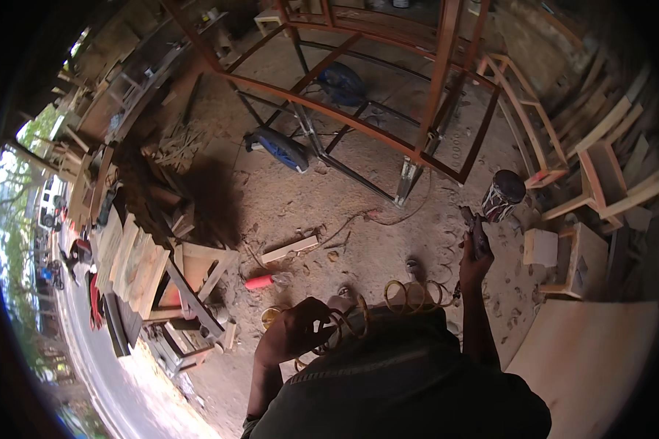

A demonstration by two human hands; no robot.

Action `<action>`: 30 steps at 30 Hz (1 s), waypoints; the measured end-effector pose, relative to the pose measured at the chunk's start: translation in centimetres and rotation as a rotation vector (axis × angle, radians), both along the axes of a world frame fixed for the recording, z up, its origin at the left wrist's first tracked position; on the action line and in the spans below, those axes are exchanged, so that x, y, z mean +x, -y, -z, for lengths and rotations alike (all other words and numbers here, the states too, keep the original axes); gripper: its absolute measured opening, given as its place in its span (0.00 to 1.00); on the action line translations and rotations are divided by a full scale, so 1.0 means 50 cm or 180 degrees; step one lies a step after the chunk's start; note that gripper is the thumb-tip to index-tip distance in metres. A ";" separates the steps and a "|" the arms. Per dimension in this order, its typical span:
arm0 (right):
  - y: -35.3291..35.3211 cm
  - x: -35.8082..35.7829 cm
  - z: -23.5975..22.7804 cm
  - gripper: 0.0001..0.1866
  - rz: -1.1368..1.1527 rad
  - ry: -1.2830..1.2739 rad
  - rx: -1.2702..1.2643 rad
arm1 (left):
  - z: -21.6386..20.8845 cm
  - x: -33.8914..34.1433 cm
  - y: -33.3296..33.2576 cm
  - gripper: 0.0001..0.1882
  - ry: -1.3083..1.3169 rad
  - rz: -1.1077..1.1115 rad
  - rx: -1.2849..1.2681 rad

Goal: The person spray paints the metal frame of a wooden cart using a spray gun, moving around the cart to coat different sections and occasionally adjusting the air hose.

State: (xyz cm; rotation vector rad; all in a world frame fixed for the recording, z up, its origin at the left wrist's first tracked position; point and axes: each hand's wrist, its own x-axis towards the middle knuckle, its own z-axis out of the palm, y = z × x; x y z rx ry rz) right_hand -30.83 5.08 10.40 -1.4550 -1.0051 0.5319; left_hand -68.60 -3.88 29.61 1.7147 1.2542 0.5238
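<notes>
My left hand (296, 333) is closed around loops of a coiled yellow hose (362, 318) in front of my body. More loops of the coil stretch to the right, past my feet, toward my right wrist. My right hand (477, 262) grips a dark pistol-shaped tool (478, 233), held out to the right above the floor; its exact kind cannot be made out. Just beyond the tool stands a round dark-topped container (507, 189) with pale streaks down its side. Part of the hose is hidden behind my left hand and dark clothing.
Ahead stands a large reddish-brown frame (322, 106) with blue round-bodied objects (280, 150) beneath it. A wood strip (290, 249) and a red bottle (259, 282) lie on the dusty floor. Stacked boards (135, 256) are left; a plywood sheet (586, 366) and wooden frames (597, 175) are right.
</notes>
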 end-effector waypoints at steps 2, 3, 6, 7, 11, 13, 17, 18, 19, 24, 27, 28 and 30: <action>0.047 -0.031 -0.009 0.19 0.0512 0.0092 -0.0002 | 0.010 -0.069 -0.014 0.11 -0.0164 0.0336 -0.0085; 0.063 -0.035 -0.008 0.19 0.0677 0.0138 -0.0115 | 0.018 -0.099 -0.015 0.11 -0.0226 0.0453 -0.0085; 0.094 -0.054 0.040 0.17 0.1141 0.0302 -0.0358 | 0.036 -0.152 -0.023 0.13 -0.0037 0.0895 0.0299; 0.091 -0.056 0.058 0.16 0.1254 0.0463 -0.0356 | 0.037 -0.162 -0.027 0.12 -0.0018 0.0960 0.0318; 0.048 -0.084 0.057 0.13 0.1522 0.0866 -0.0398 | 0.016 -0.181 -0.023 0.11 -0.0001 0.0853 0.0213; 0.011 -0.105 0.073 0.14 0.1468 0.0856 -0.0063 | 0.024 -0.204 -0.019 0.12 -0.0021 0.0831 0.0328; -0.045 -0.167 0.059 0.14 0.1025 0.0559 -0.0351 | 0.017 -0.227 0.001 0.10 -0.0076 0.0444 0.0397; -0.052 -0.181 0.059 0.15 0.0947 0.0461 -0.0429 | 0.009 -0.223 0.009 0.09 -0.0094 0.0284 0.0355; -0.063 -0.193 0.055 0.15 0.0864 0.0372 -0.0492 | 0.010 -0.221 0.013 0.09 -0.0094 0.0236 0.0320; -0.103 -0.236 0.060 0.17 0.0398 0.0209 -0.0307 | 0.016 -0.209 0.007 0.08 -0.0051 0.0225 0.0269; -0.102 -0.217 0.061 0.16 0.0459 0.0248 -0.0278 | 0.013 -0.195 -0.006 0.07 0.0000 0.0318 0.0384; -0.098 -0.209 0.058 0.16 0.0506 0.0293 -0.0276 | 0.012 -0.190 -0.009 0.07 0.0000 0.0341 0.0428; -0.076 -0.184 0.051 0.15 0.0643 0.0364 -0.0427 | 0.015 -0.181 -0.011 0.06 0.0069 0.0232 0.0418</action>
